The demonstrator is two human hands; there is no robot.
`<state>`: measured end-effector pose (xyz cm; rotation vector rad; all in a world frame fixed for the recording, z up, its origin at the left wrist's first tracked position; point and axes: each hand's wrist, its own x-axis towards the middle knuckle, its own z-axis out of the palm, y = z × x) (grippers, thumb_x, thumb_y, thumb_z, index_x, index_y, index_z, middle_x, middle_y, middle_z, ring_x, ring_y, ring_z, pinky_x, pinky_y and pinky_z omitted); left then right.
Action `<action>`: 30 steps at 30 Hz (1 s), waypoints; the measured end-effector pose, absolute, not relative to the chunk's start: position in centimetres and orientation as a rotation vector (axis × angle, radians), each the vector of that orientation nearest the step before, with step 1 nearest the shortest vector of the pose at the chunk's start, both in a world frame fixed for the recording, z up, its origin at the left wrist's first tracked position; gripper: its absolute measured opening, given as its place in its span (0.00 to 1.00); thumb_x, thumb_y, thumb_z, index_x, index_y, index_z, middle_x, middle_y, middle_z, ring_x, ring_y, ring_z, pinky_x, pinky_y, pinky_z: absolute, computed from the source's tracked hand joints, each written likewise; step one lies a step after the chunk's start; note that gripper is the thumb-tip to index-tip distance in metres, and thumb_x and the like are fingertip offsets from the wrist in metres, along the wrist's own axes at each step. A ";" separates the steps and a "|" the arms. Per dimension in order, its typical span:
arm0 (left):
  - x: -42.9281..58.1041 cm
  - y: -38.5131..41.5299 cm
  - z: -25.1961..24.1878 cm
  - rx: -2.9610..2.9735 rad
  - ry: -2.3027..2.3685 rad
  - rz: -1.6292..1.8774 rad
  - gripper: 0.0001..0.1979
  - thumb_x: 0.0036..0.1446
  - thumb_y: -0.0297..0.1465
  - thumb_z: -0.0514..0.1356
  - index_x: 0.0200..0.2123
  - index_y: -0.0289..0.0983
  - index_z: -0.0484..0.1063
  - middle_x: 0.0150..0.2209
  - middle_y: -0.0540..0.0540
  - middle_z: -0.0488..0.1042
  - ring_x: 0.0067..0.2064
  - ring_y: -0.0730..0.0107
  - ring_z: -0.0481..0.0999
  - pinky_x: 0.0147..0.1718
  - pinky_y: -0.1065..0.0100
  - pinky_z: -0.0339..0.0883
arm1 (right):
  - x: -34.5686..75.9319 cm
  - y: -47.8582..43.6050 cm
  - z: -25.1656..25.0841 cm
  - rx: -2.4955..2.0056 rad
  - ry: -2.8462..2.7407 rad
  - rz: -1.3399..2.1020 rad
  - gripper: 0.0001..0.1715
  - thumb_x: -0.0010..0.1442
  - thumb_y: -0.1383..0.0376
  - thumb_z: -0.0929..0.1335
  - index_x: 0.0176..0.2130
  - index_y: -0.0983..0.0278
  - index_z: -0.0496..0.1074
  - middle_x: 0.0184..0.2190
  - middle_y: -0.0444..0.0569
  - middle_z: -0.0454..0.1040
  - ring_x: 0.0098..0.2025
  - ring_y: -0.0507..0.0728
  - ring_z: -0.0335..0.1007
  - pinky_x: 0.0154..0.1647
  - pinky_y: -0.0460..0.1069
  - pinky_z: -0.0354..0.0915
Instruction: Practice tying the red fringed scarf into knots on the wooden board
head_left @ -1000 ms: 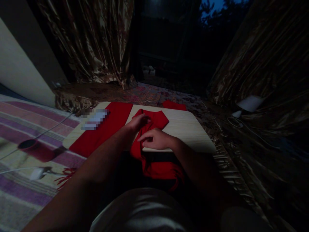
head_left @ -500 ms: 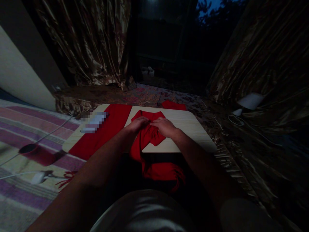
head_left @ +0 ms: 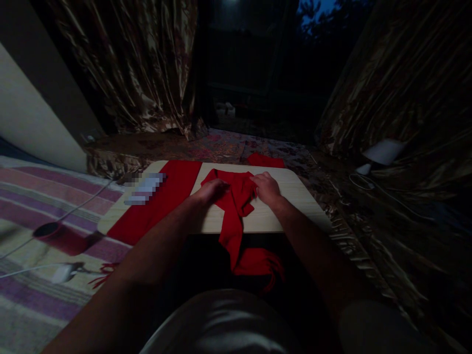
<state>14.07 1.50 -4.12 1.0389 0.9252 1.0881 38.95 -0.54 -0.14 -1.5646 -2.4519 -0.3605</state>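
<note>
With the middle of the pale wood-topped table (head_left: 295, 204) as the clock's centre and 6 o'clock towards the wearer, a red scarf (head_left: 231, 231) lies loosely crossed at the centre, one length dropping over the near edge at 6 o'clock to a fringed end below. The left hand (head_left: 213, 190) rests on the bundle's 9 o'clock side, fingers bent over the fabric; in this dim light I cannot tell whether they grip it. The right hand (head_left: 268, 188), at 2 o'clock, pinches the scarf's edge between its fingertips. The hands are apart, with red fabric between them. Across the tabletop at 9 o'clock runs a flat band of red cloth (head_left: 157, 206), partly covered by a pixelated item (head_left: 145, 189). Out at 8 o'clock, a red cylinder (head_left: 62, 239) and a white plug (head_left: 63, 273) sit on a striped blanket (head_left: 25, 204). A white-shaded lamp (head_left: 385, 151) stands between 2 and 3 o'clock.
</note>
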 end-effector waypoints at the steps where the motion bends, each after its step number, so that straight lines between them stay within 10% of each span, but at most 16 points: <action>1: 14.0 1.5 -4.0 1.049 0.908 1.077 0.10 0.47 0.34 0.64 0.33 0.35 0.78 0.35 0.39 0.82 0.38 0.60 0.81 0.43 0.62 0.73 | 39.3 -0.5 0.0 -1.622 -2.467 -0.343 0.24 0.67 0.72 0.62 0.57 0.64 0.77 0.52 0.57 0.77 0.53 0.64 0.64 0.56 0.54 0.61; 8: 13.7 1.6 -4.3 1.118 0.856 1.050 0.10 0.42 0.29 0.66 0.32 0.34 0.77 0.37 0.40 0.83 0.40 0.62 0.82 0.50 0.61 0.72 | 37.3 -5.5 2.9 -1.569 -2.467 -0.210 0.30 0.61 0.72 0.65 0.62 0.65 0.72 0.54 0.57 0.76 0.53 0.61 0.70 0.53 0.51 0.63; 14: 13.6 1.7 -5.0 1.202 0.872 1.029 0.11 0.41 0.32 0.67 0.31 0.35 0.79 0.38 0.40 0.83 0.43 0.61 0.81 0.52 0.60 0.71 | 34.2 -13.8 2.8 -0.989 -3.071 0.671 0.33 0.58 0.55 0.72 0.62 0.55 0.73 0.38 0.46 0.83 0.37 0.57 0.77 0.38 0.48 0.64; 20: 13.4 1.9 -4.8 1.358 0.974 0.996 0.12 0.42 0.35 0.67 0.31 0.35 0.79 0.37 0.41 0.82 0.39 0.62 0.79 0.43 0.63 0.71 | 34.1 -14.4 1.6 -1.105 -2.883 0.720 0.20 0.60 0.54 0.71 0.50 0.58 0.81 0.42 0.47 0.84 0.41 0.56 0.79 0.40 0.47 0.65; 26: 13.4 1.0 -5.0 1.543 1.060 0.850 0.10 0.38 0.30 0.62 0.29 0.36 0.75 0.26 0.48 0.76 0.25 0.70 0.70 0.26 0.69 0.63 | 33.1 -15.8 1.2 -1.266 -2.855 0.289 0.37 0.63 0.52 0.70 0.69 0.48 0.62 0.45 0.48 0.82 0.44 0.62 0.79 0.44 0.52 0.66; 30: 13.4 0.6 -5.2 1.690 1.031 0.858 0.08 0.37 0.29 0.61 0.27 0.36 0.73 0.34 0.45 0.79 0.32 0.66 0.75 0.31 0.67 0.68 | 31.6 -16.6 0.8 -1.319 -2.822 0.136 0.22 0.69 0.56 0.65 0.58 0.60 0.74 0.47 0.53 0.81 0.46 0.62 0.79 0.45 0.52 0.67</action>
